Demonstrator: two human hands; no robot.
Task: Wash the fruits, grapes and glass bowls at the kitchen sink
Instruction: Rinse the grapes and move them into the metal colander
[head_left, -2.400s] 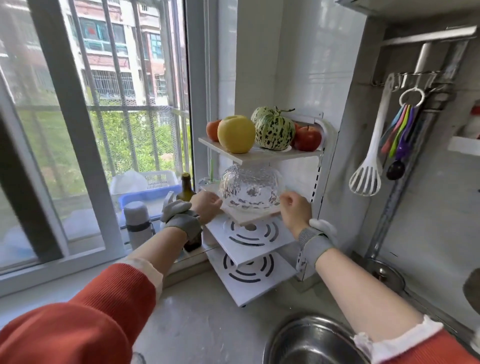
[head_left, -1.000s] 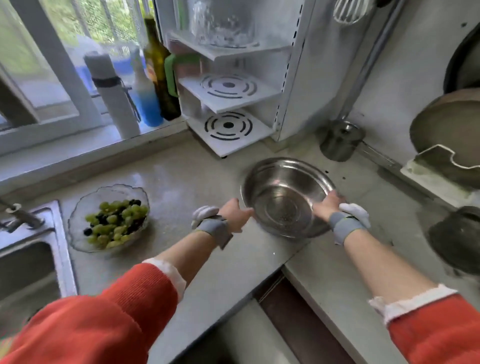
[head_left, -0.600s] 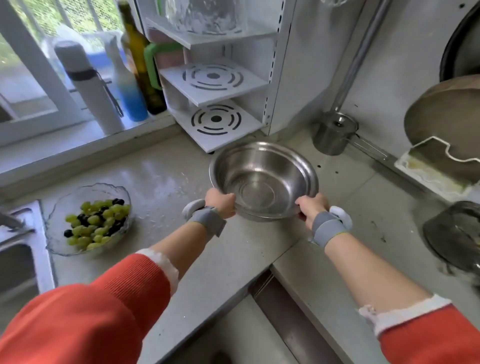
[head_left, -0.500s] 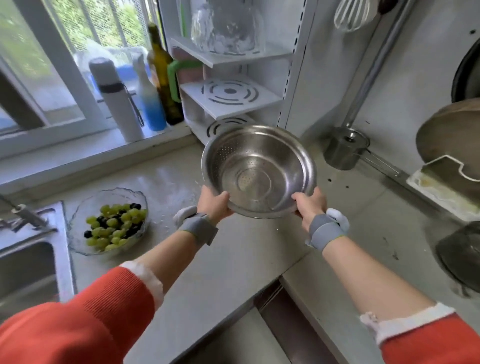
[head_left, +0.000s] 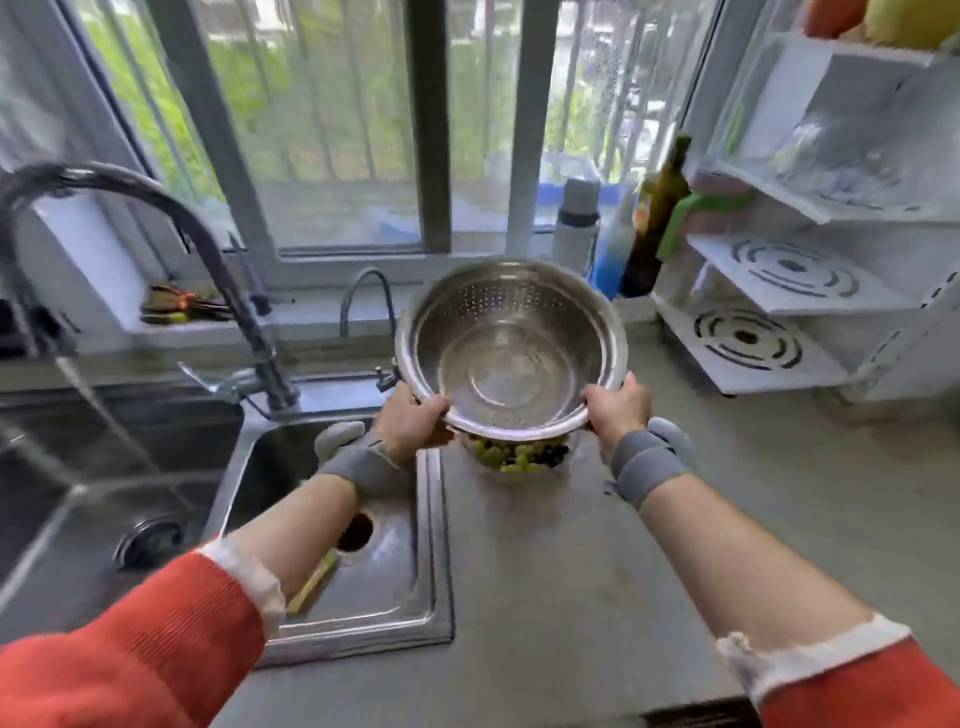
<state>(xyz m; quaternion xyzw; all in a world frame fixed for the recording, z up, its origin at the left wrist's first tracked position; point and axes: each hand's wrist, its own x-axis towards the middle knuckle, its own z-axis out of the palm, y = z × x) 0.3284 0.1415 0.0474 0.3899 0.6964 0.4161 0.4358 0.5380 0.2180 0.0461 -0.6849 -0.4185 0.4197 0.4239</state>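
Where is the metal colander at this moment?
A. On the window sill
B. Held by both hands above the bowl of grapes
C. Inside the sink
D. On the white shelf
B: the left hand and right hand grip the colander rim, with the grapes showing beneath it.

A polished steel colander (head_left: 511, 349), its mirror-bright wall pierced with fine holes, gleams at the centre, its rim gripped by the left hand (head_left: 410, 422) and right hand (head_left: 618, 410), each above a grey fabric wrist strap. At 6 o'clock of it, a clear glass bowl (head_left: 519, 460) shows glossy green and dark grapes (head_left: 506, 456). The countertop (head_left: 597, 545) reads as matt grey stone, faintly speckled. At 8 o'clock, the brushed stainless sink (head_left: 395, 597) shines wet. A dark metal tap (head_left: 223, 291) arcs at 10 o'clock; white plastic shelves (head_left: 779, 312) with slotted rings stand at 3 o'clock. Ribbed orange knit sleeves (head_left: 130, 660) frame the bottom
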